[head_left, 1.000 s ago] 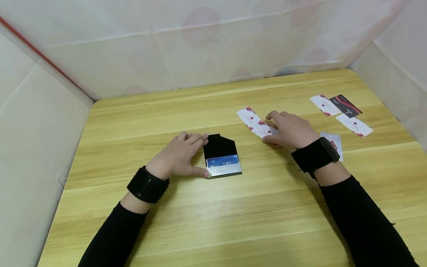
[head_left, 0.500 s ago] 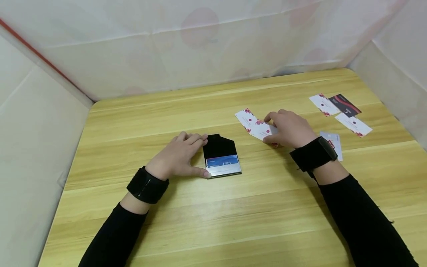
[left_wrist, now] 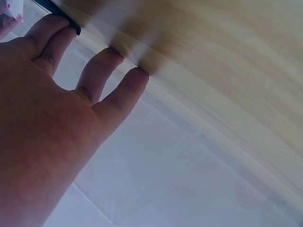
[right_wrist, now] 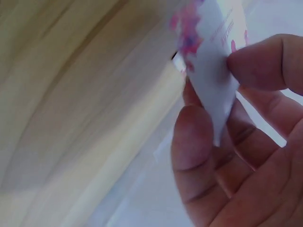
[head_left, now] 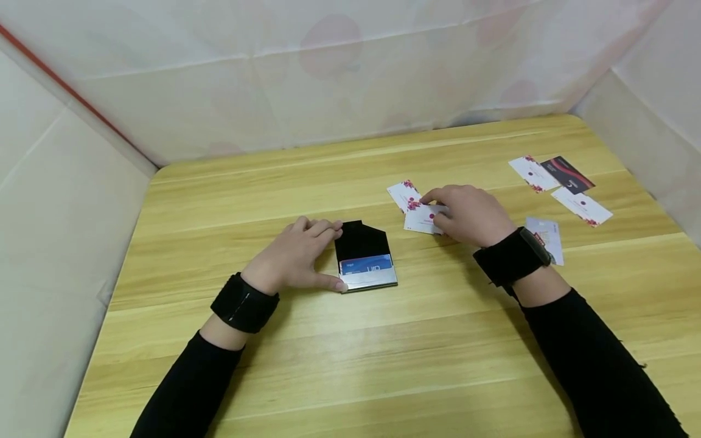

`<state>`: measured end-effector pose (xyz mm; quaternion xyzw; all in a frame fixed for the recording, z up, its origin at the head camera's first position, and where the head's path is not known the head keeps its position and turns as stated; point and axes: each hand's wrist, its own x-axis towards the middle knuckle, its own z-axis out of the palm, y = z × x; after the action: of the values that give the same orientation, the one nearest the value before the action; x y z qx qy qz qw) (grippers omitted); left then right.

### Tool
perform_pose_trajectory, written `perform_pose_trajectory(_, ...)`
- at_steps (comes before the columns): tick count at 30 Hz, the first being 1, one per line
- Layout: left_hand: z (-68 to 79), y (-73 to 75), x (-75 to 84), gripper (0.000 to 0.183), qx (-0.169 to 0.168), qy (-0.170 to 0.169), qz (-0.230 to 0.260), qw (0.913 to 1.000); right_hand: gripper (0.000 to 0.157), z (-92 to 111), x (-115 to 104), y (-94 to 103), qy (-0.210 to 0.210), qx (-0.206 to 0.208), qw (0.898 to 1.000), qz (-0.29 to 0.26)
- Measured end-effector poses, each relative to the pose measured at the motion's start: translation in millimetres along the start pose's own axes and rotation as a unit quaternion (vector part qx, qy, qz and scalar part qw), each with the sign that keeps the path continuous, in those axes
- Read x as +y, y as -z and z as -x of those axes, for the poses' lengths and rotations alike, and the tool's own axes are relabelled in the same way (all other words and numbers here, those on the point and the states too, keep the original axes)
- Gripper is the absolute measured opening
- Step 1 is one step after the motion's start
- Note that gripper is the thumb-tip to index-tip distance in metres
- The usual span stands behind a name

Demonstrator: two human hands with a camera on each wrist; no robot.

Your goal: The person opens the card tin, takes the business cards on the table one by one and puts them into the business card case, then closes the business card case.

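Observation:
My left hand (head_left: 296, 255) holds a card case (head_left: 368, 278) by its left side, thumb at the near corner and fingertips at the lid's far corner. The case lies with its black lid (head_left: 360, 238) raised back; a blue card (head_left: 366, 264) shows inside. In the left wrist view two fingertips meet the dark edge of the case (left_wrist: 64, 14), the other fingertips close over the wood. My right hand (head_left: 472, 213) pinches a white business card (head_left: 418, 219) with red flowers between thumb and fingers. In the right wrist view this card (right_wrist: 208, 71) is tilted up. It overlaps another flowered business card (head_left: 401, 193).
To the far right lie two white flowered cards (head_left: 532, 173) (head_left: 583, 205) and a dark card (head_left: 566, 173), overlapping. A pale grey card (head_left: 550, 237) sits partly behind my right wrist. Pale cloth walls (head_left: 219, 97) border the wooden table (head_left: 350, 365).
The business card under my right hand has slid and turned toward the left, overlapping the one beside it more. My left hand and the card case have stayed put.

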<state>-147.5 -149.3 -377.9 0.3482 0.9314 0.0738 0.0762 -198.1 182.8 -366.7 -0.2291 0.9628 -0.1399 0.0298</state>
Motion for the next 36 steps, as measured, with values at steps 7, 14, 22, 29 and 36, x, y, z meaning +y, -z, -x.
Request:
perform_pose_trajectory(7,-0.1,1.4,1.2,0.103,-0.004,0.001,0.0,1.0,0.026,-1,-4,-2.3,0.047,0.05,0.997,-0.029)
perform_pose_trajectory(14,0.3,2.5,1.3,0.102,-0.007,0.001,-0.002,1.0,0.026,-1,-11,-4.4,0.073,0.063,0.994,-0.047)
perform_pose_trajectory(22,-0.5,1.3,0.6,0.104,-0.009,0.001,0.004,0.9999,0.026,1,-23,-9.6,0.128,0.1,0.986,-0.046)
perform_pose_trajectory(29,-1.0,1.0,-0.9,0.104,-0.01,0.002,0.001,0.9999,0.027,2,-38,-12.1,0.183,0.121,0.973,-0.067)
perform_pose_trajectory(36,-0.3,2.4,-0.1,0.103,-0.013,0.004,0.0,0.9999,0.029,4,-54,-13.2,0.224,0.132,0.961,-0.092)
